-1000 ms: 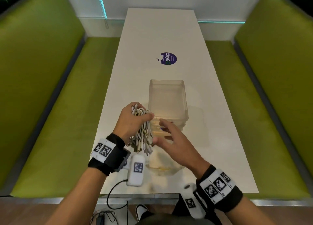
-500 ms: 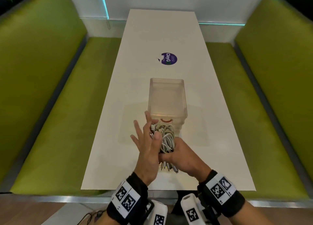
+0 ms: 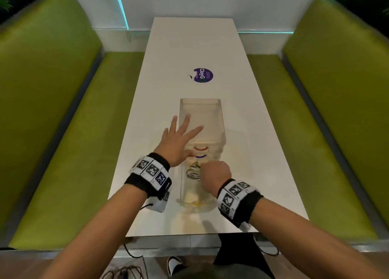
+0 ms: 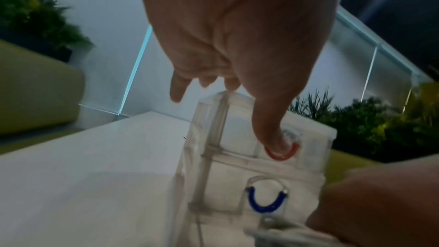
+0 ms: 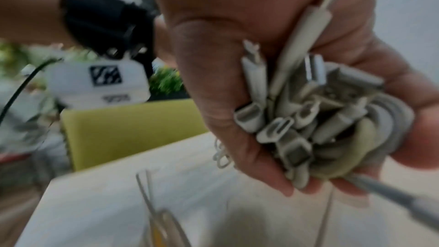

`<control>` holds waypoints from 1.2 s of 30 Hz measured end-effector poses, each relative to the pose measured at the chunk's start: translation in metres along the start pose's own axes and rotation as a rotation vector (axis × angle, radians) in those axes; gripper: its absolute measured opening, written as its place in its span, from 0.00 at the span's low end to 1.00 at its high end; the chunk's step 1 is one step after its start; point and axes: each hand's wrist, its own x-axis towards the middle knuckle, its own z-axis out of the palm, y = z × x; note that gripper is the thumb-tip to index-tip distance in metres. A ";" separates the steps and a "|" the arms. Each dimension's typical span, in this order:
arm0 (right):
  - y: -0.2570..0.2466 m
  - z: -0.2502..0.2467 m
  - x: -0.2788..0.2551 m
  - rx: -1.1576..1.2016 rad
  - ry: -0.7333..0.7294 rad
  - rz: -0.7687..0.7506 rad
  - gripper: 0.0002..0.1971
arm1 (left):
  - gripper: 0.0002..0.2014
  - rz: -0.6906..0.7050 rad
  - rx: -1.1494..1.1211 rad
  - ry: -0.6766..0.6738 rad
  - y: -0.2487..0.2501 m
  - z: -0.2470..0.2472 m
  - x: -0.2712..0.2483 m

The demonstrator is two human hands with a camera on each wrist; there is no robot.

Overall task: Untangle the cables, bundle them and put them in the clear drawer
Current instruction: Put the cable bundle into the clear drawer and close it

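Note:
The clear drawer unit [image 3: 212, 118] stands mid-table, with a red handle [image 3: 200, 148] and a blue handle [image 3: 200, 156] on its closed drawers. Its lowest drawer [image 3: 185, 194] is pulled out toward me. My right hand [image 3: 214, 171] grips the bundle of white cables [image 3: 193, 170] over that drawer; whether the bundle touches the drawer floor I cannot tell. In the right wrist view the fingers wrap the cable bundle [image 5: 308, 119], with several plugs sticking out. My left hand [image 3: 179, 140] lies flat with fingers spread on the unit's top. Its thumb [image 4: 273, 138] touches the red handle [image 4: 281, 154].
The white table [image 3: 160, 102] carries a round purple sticker [image 3: 203, 75] beyond the unit. Green bench seats [image 3: 88, 144] run along both long sides. The table's near edge [image 3: 189, 233] is just behind my wrists, with dark cords hanging below it.
The bundle passed from my left hand to my right. The left hand let go and moved forward onto the unit's top. The right hand lowered the bundle over the pulled-out drawer.

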 end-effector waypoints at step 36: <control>0.007 0.100 -0.017 0.342 0.254 -0.353 0.51 | 0.31 -0.049 -0.104 -0.019 0.006 -0.007 0.006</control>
